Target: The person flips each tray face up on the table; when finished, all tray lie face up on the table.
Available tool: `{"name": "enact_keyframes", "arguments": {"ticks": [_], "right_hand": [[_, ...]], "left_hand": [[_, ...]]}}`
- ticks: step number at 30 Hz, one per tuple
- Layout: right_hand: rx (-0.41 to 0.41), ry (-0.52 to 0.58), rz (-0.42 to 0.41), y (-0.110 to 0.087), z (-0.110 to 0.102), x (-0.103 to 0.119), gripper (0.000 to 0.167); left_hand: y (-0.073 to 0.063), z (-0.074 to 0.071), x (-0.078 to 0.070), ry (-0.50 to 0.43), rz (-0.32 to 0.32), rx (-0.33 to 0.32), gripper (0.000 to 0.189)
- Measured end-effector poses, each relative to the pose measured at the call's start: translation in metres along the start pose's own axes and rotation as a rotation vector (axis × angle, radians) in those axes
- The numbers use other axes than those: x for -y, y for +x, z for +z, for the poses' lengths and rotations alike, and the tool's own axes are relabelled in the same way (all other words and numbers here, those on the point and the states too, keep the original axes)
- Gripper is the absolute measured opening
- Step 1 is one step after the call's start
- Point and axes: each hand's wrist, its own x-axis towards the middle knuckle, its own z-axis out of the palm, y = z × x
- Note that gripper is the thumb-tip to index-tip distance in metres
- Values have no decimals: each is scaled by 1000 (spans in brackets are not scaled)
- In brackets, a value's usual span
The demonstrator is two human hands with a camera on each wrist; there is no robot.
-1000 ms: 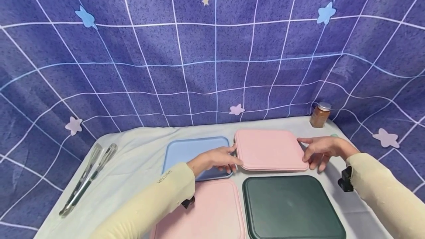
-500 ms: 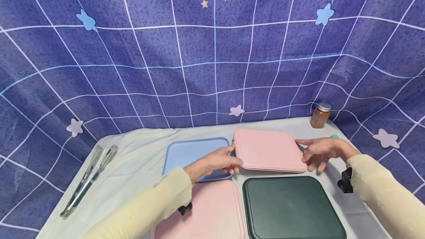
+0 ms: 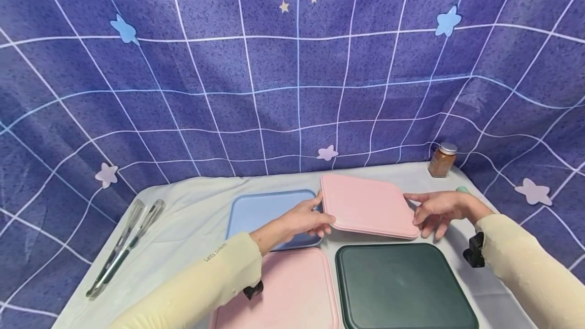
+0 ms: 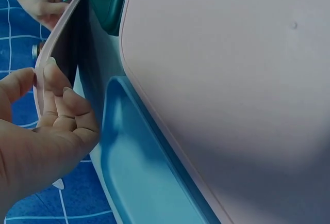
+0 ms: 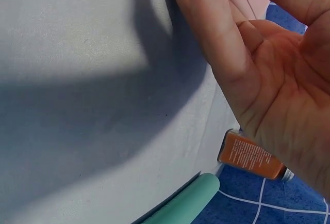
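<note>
There it was, the raised pink tray [image 3: 365, 206], strung between two hands at the back of the white cloth [image 3: 192, 199], and we could see it tilted, its left end off the cloth and its underside dark in the left wrist view! On one side we had the left hand [image 3: 303, 219], thumb and fingertips pinched over the left edge. Across from it we found the right hand [image 3: 443, 207] gripping the right end, thumb and curled index finger apart along that edge, the remaining fingers bent underneath; whether the near right corner touched the cloth, we could not tell.

Under the left hand and wrist we spotted the blue tray [image 3: 260, 209], partly covered. Closer in we had the near pink tray [image 3: 297, 288] beneath the left forearm, and just beside it the dark green tray [image 3: 407, 283], lying flat.

Out left lay the metal tongs [image 3: 133, 241], well apart. Beyond the right hand stood the spice jar [image 3: 441, 162], silver-capped and orange-brown inside, and near it we caught a mint-green handle [image 5: 188, 201].
</note>
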Motion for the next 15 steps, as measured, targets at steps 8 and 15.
{"name": "enact_keyframes", "arguments": {"ticks": [8, 15], "right_hand": [[13, 21, -4, 2, 0, -2, 107], [12, 27, 2, 5, -1, -2, 109]], "left_hand": [[-3, 3, -4, 30, 28, -35, 93], [-2, 8, -11, 33, 64, -86, 94]]}}
